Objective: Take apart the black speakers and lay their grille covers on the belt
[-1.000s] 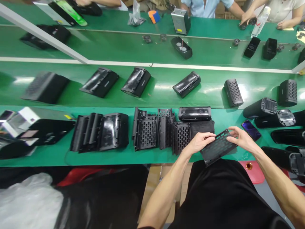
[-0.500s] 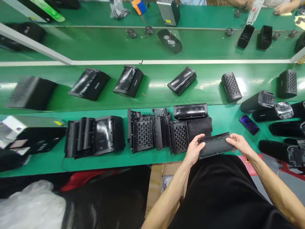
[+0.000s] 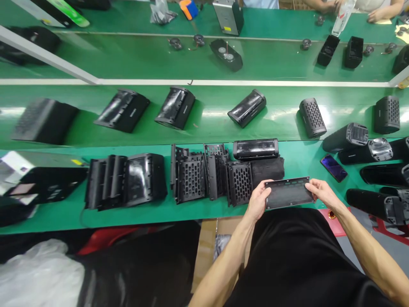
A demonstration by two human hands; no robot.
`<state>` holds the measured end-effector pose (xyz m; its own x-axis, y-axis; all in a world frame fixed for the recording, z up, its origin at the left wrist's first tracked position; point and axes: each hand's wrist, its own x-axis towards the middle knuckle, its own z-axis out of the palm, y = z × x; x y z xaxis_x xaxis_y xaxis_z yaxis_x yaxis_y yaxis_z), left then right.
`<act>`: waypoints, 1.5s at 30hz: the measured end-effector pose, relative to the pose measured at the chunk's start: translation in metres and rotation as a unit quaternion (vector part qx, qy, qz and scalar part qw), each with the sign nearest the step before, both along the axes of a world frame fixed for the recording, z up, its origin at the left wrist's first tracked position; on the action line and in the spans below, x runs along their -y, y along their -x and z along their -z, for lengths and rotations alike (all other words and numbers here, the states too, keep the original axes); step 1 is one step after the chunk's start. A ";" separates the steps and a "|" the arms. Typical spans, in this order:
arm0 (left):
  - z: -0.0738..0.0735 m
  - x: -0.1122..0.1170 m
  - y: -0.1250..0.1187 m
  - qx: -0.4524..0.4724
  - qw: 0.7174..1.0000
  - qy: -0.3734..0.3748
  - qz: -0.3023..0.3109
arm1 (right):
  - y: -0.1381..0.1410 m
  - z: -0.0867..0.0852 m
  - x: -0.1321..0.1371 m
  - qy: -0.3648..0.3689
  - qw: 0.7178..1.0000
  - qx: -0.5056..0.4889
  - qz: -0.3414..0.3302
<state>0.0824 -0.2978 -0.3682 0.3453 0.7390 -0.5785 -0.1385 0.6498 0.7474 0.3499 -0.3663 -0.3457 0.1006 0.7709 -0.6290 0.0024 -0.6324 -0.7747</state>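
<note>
Head cam: both forearms come up from the bottom edge, wrists bent in over the near edge of the green bench (image 3: 128,215). My left hand (image 3: 259,197) grips the left end of a black panel (image 3: 289,193), thumb on top; my right hand (image 3: 321,192) pinches its right end. Panel is held level above the bench edge, in front of my lap, flat face up, with a row of slots along the far rim.

Just left of it: a row of black perforated grilles (image 3: 220,177) standing on edge, then glossy housings (image 3: 128,181). A finished speaker (image 3: 255,149) lies behind the grilles. A phone (image 3: 334,167) lies to the right, near more speaker bodies (image 3: 358,137). Conveyor belt (image 3: 207,123) behind carries further units.

My fingers hide the panel's ends; its underside probably perforated, can't confirm. Left side of frame is motion-blurred.
</note>
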 end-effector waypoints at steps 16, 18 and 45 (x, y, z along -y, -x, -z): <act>-0.008 -0.008 0.003 0.038 0.997 0.012 0.061 | -0.004 0.008 0.002 0.011 0.999 -0.034 0.024; -0.008 -0.009 0.004 0.036 0.997 0.005 0.067 | -0.003 0.010 0.002 0.009 0.999 -0.041 0.027; -0.005 -0.011 0.011 0.133 0.989 0.011 0.060 | 0.005 0.002 -0.007 0.008 0.987 -0.133 0.091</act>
<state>0.0717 -0.2865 -0.3635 0.5725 0.6711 -0.4710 -0.2483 0.6894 0.6805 0.3450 -0.3590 -0.3480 0.0664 0.7445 -0.6643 -0.3138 -0.6164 -0.7222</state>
